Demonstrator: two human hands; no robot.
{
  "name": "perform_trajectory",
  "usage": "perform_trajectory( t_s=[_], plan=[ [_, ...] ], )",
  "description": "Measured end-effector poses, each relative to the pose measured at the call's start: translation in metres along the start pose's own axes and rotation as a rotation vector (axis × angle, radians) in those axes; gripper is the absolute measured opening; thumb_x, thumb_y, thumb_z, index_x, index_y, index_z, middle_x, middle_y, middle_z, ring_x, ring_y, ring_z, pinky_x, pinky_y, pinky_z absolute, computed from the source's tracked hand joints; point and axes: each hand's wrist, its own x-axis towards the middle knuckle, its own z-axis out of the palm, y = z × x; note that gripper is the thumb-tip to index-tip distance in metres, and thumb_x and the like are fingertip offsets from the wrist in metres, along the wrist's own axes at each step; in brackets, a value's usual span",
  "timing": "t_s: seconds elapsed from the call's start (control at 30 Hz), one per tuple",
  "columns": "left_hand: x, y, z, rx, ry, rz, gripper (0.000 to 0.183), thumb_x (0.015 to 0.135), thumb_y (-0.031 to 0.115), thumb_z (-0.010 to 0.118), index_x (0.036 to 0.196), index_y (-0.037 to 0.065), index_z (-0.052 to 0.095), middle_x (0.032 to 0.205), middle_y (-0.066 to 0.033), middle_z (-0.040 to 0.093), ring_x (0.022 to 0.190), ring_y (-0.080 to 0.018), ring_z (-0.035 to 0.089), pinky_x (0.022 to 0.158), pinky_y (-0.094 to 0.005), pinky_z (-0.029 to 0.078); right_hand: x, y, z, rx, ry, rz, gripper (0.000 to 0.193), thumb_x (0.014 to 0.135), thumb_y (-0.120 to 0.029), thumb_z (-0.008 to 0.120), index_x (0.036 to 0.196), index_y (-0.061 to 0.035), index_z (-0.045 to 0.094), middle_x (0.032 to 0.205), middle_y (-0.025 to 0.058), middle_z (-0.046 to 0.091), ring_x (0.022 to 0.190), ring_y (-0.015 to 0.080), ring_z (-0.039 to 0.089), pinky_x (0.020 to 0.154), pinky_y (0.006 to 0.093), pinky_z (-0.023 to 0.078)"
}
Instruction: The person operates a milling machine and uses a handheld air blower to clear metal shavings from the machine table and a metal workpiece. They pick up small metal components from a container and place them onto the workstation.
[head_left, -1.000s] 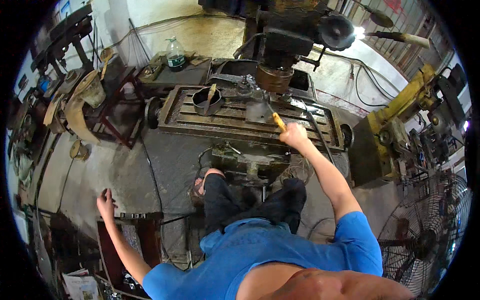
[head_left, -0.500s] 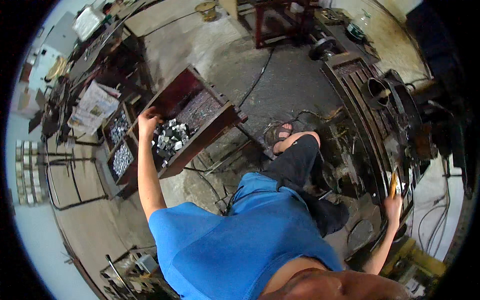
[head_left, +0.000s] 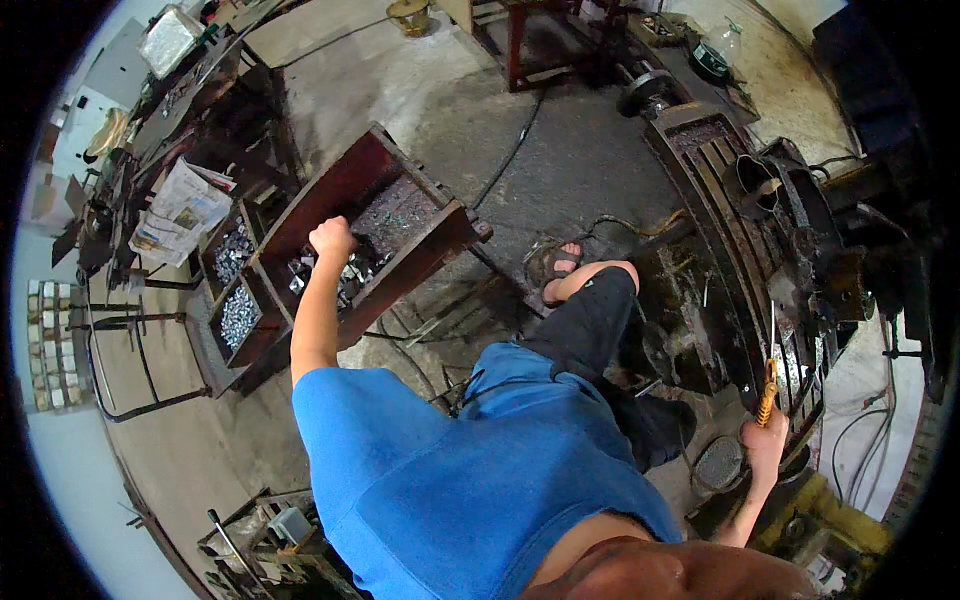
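Note:
My left hand [head_left: 332, 237], its fingers curled closed, is over the near end of a dark red wooden tray [head_left: 333, 185]. Whatever it holds, if anything, is hidden beneath it. Loose, shiny block-like metal parts [head_left: 352, 283] lie just under and beside that hand. Over on the right, my right hand [head_left: 765, 440] is closed round the ribbed yellow-orange handle of a tool [head_left: 767, 395] with a long thin metal shaft. The shaft points away from me, alongside the slotted bed of a dark machine [head_left: 715, 205].
Small bins [head_left: 238, 318] of little metal pieces adjoin the tray's left side, with a newspaper [head_left: 182, 212] behind them. A cable [head_left: 512, 160] crosses the floor. A round mesh-like piece [head_left: 720, 463] is near my right forearm. At lower left is another machine with a lever [head_left: 228, 540].
My left hand has moved right and farther over the metal parts, fingers now curled. My right hand has drawn back toward me and slightly left with the yellow-handled tool.

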Motion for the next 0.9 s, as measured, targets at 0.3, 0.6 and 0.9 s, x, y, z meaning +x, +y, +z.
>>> perform_trajectory(
  t_s=[0.3,0.6,0.9],
  plan=[
    [-0.003,0.014,-0.006,0.07,0.091,0.16,0.018,0.069,0.018,0.06,0.084,0.01,0.066,0.088,-0.0109,0.065,0.085,-0.0255,0.063,0.071,-0.0355,0.05,-0.007,-0.001,0.007,0.0,-0.016,0.031,0.02,0.053,-0.004,0.048,0.072,0.0027,0.046,0.052,0.0138,0.037,0.046,0.0249,0.034,0.046,0.036,0.032],
    [0.005,0.008,-0.03,-0.312,0.084,-0.152,0.022,0.064,0.015,0.062,0.084,0.005,0.064,0.092,-0.0132,0.065,0.086,-0.0268,0.063,0.075,-0.0367,0.049,-0.011,-0.008,0.014,-0.024,-0.007,-0.026,0.037,0.052,-0.007,0.053,0.087,0.002,0.057,0.057,0.0183,0.046,0.049,0.03,0.047,0.051,0.033,0.04],
    [-0.027,0.083,-0.135,-1.821,-0.338,0.4,0.023,0.074,0.008,0.059,0.094,0.0,0.052,0.07,-0.0019,0.054,0.049,-0.0047,0.042,0.043,-0.0193,0.031,0.041,-0.169,0.099,0.039,-0.253,-0.645,0.027,0.053,-0.025,0.06,0.068,-0.0021,0.06,0.066,0.0202,0.059,0.064,0.0371,0.058,0.063,0.0441,0.047]
  ],
)
